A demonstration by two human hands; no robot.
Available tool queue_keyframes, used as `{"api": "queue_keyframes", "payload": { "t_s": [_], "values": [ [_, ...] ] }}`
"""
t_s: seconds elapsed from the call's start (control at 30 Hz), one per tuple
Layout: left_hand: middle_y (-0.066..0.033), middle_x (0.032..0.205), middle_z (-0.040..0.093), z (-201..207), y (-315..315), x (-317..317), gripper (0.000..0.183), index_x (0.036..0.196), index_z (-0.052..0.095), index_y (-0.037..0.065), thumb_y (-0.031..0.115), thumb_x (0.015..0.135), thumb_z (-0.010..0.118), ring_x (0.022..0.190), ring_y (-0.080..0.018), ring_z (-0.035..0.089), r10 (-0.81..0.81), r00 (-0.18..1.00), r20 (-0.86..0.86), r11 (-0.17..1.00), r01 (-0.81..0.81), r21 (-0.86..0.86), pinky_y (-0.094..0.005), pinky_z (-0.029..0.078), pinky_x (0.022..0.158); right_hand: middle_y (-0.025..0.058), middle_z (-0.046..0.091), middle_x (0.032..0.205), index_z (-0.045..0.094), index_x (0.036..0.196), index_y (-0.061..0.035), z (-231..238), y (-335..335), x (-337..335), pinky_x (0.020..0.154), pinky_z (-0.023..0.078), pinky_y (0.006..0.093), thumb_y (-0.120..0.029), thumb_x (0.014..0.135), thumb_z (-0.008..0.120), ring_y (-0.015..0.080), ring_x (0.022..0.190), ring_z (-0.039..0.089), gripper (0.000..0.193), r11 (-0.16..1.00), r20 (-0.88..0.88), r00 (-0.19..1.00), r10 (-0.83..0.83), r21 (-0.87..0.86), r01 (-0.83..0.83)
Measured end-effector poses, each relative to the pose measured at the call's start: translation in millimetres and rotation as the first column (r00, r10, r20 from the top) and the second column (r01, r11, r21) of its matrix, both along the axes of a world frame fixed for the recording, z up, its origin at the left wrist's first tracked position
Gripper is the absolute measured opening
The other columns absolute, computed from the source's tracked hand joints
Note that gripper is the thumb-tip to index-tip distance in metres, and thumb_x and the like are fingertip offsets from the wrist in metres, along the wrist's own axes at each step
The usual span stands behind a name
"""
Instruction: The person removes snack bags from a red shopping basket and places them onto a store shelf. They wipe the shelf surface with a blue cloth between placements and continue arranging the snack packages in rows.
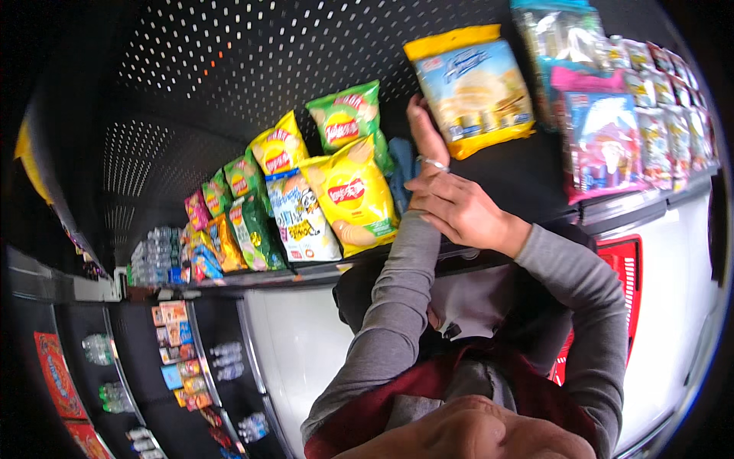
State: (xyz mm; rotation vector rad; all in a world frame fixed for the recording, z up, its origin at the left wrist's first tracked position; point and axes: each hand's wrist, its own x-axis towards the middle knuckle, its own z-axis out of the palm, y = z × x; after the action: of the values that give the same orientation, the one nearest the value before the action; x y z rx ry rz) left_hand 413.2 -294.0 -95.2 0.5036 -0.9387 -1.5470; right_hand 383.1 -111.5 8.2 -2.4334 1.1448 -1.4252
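My left hand [430, 136] reaches over the dark shelf, beside a yellow and blue snack bag [478, 88] that stands tilted. The bag hides most of this hand's fingers, so whether they grip it cannot be told. A thin bracelet [434, 163] circles the left wrist. Across that wrist lies my right hand [468, 210], its fingers closed round the edge of the grey left sleeve [417, 237]. Left of the hands stand a yellow chip bag [352, 195] and a green chip bag [348, 118]. A blue item [400, 172] shows partly between them and my wrist.
A pink and blue bag [604, 141] and several small pouches [673, 138] line the shelf's right side. More chip bags and bottles [157, 256] run left. A red basket [628, 283] sits on the white floor at right. Lower shelves [183, 344] hold boxes and bottles.
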Motion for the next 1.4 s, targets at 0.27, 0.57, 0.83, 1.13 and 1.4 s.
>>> {"api": "queue_keyframes", "payload": {
  "t_s": [0.27,0.57,0.83,1.13,1.4],
  "values": [
    [-0.0204,0.127,0.058,32.4,22.1,2.8,0.072,0.141,0.038,-0.003,0.028,0.089,0.077,0.11,-0.0255,0.06,-0.117,0.931,0.347,0.991,0.13,-0.015,-0.0356,0.051,0.092,0.0125,0.066,0.113,0.067,0.096,-0.0023,15.4,26.9,-14.4,0.086,0.055,0.0398,-0.005,0.078,0.07,0.0328,0.1,0.066,0.019,0.967,0.189,0.958,-0.217,-0.092,0.237],
    [-0.0159,0.118,0.065,45.5,6.9,7.0,0.05,0.131,0.049,-0.001,-0.005,0.084,0.065,0.105,-0.0268,0.066,-0.293,0.945,0.142,0.955,0.284,0.083,-0.0388,0.054,0.092,0.0133,0.067,0.101,0.067,0.098,-0.0019,7.6,27.4,-17.4,0.077,0.057,0.0418,-0.005,0.077,0.068,0.0344,0.09,0.067,0.022,0.957,0.239,0.938,-0.253,-0.079,0.278],
    [-0.0146,0.137,0.057,54.8,-14.9,7.7,0.07,0.148,0.037,0.0,-0.013,0.083,0.062,0.123,-0.0243,0.057,-0.143,0.985,0.099,0.97,0.16,-0.185,-0.0377,0.046,0.106,0.0126,0.065,0.092,0.065,0.093,-0.0028,6.0,20.3,-20.5,0.07,0.057,0.0416,-0.008,0.077,0.07,0.0338,0.083,0.068,0.017,0.959,0.255,0.937,-0.237,-0.096,0.268],
    [-0.015,0.139,0.055,41.8,-14.6,14.1,0.064,0.147,0.037,0.0,-0.01,0.088,0.059,0.124,-0.0262,0.056,-0.134,0.988,0.07,0.959,0.147,-0.243,-0.0411,0.045,0.108,0.0115,0.065,0.091,0.064,0.091,-0.0048,6.1,17.0,-20.6,0.07,0.056,0.0407,-0.008,0.076,0.069,0.0326,0.083,0.068,0.016,0.971,0.227,0.947,-0.225,-0.033,0.238],
    [-0.016,0.142,0.052,40.9,-9.6,19.2,0.066,0.149,0.035,0.002,-0.008,0.089,0.061,0.127,-0.0278,0.054,-0.105,0.994,0.036,0.957,0.111,-0.267,-0.0421,0.044,0.108,0.0123,0.065,0.094,0.064,0.097,-0.0034,6.0,20.0,-20.3,0.072,0.056,0.0416,-0.01,0.078,0.073,0.0344,0.084,0.067,0.022,0.98,0.195,0.96,-0.199,0.036,0.196]
  ]
}}
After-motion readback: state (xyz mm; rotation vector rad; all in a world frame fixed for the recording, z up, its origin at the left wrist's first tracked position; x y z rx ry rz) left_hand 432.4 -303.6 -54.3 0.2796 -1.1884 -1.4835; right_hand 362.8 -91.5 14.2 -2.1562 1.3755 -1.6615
